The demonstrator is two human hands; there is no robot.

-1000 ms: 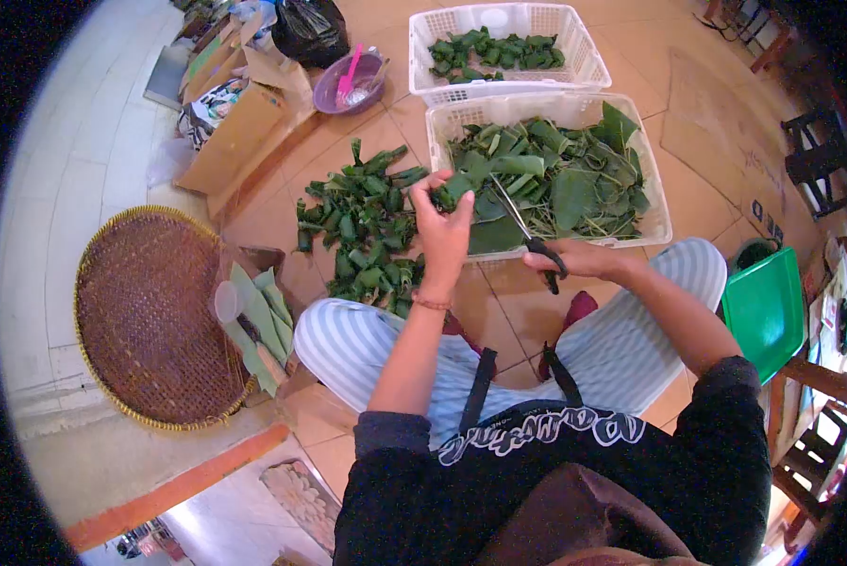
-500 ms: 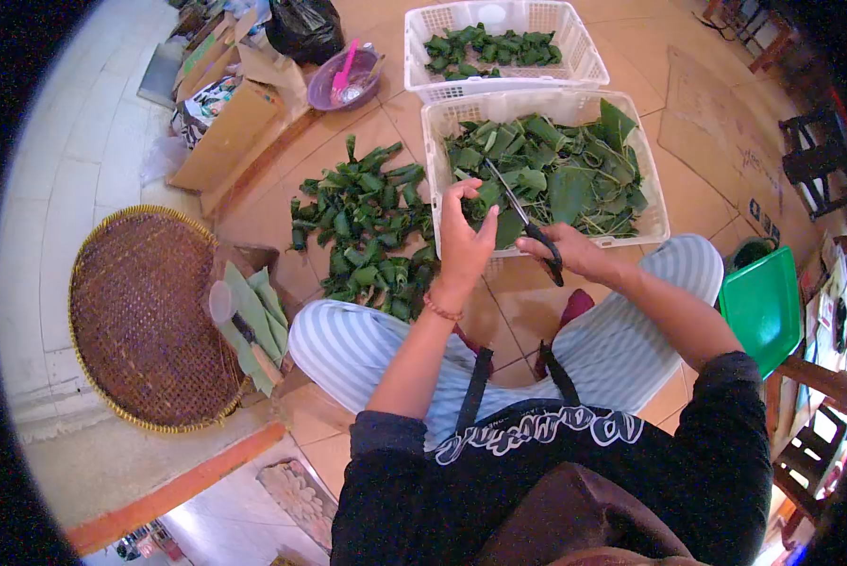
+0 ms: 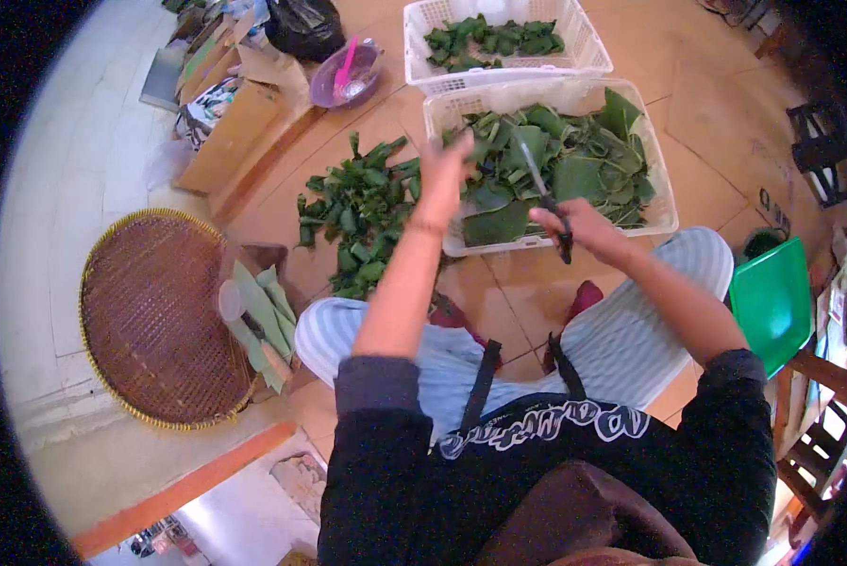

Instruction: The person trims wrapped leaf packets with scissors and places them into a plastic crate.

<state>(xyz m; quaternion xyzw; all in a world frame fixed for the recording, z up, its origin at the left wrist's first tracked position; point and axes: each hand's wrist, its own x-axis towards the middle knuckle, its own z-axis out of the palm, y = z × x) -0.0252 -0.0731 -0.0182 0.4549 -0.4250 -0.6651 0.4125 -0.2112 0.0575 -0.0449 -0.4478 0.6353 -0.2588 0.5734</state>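
My right hand point(image 3: 588, 229) grips black-handled scissors point(image 3: 542, 189), their blades pointing away from me over the near crate. Motion smears my left hand point(image 3: 445, 172), which is at the left rim of that crate; whether it holds anything is not clear. Cut green leaves point(image 3: 577, 176) and trimmings fill the white plastic crate point(image 3: 664, 191). On the tiles to its left, below and beside my left hand, lies a heap of small rolled leaf bundles point(image 3: 352, 212).
Behind stands a second white crate point(image 3: 584, 47) with leaf bundles point(image 3: 532, 38) inside. A round woven tray point(image 3: 164, 321) is at left, near flat leaves point(image 3: 270, 311). A purple basin point(image 3: 324, 90), a cardboard box point(image 3: 230, 141) and a green tray point(image 3: 772, 307) lie around.
My left hand has swung left, away from the scissors and toward the crate's left rim. My right hand, still holding the scissors, has shifted slightly right and away from me.
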